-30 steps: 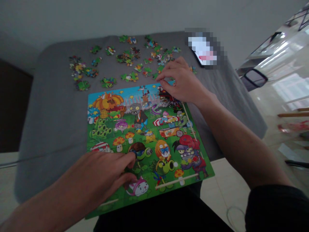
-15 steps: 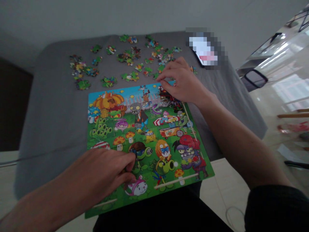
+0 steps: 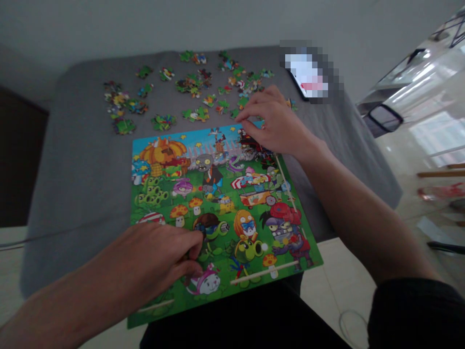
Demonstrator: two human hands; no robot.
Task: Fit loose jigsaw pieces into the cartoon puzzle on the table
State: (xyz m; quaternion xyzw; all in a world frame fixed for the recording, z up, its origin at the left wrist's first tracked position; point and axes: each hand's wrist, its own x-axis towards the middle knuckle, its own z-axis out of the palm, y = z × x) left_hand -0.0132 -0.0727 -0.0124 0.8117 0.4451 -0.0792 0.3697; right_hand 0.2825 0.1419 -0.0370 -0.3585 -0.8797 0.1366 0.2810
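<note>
Seen from a head-worn camera, a person works over a nearly filled Plants vs. Zombies jigsaw puzzle (image 3: 218,218) lying on a gray cloth-covered tabletop (image 3: 72,155). The bright green, cartoon-covered puzzle sits in the lower center of the frame, turned at a slight angle, its near corner hanging past the tabletop's edge above the person's dark trousers (image 3: 236,315).

At the lower left of the frame, the left hand (image 3: 152,261) rests on the bottom of the puzzle, fingers (image 3: 196,245) curled and angled downward, with their tips on the picture between a helmeted pea-shooter character and a white rabbit-like figure in pink. Whether they pinch a piece cannot be told.

At the upper right of the puzzle, the right hand (image 3: 274,121) lies over its top edge, fingers (image 3: 254,109) slightly spread and curved. It is just beside the nearest loose jigsaw pieces (image 3: 191,85), which are scattered across the far part of the tabletop, at upper center. Anything held under those fingers is hidden.

Pale thin strips (image 3: 265,272) mark the puzzle's lower right area. A phone (image 3: 300,82), mostly pixelated, lies at the tabletop's far right corner. A dark sleeve (image 3: 410,310) covers the right arm at the lower right of the frame, and a glossy tiled floor (image 3: 345,286) spreads beyond the tabletop, with a thin looped wire (image 3: 348,325) on it.
</note>
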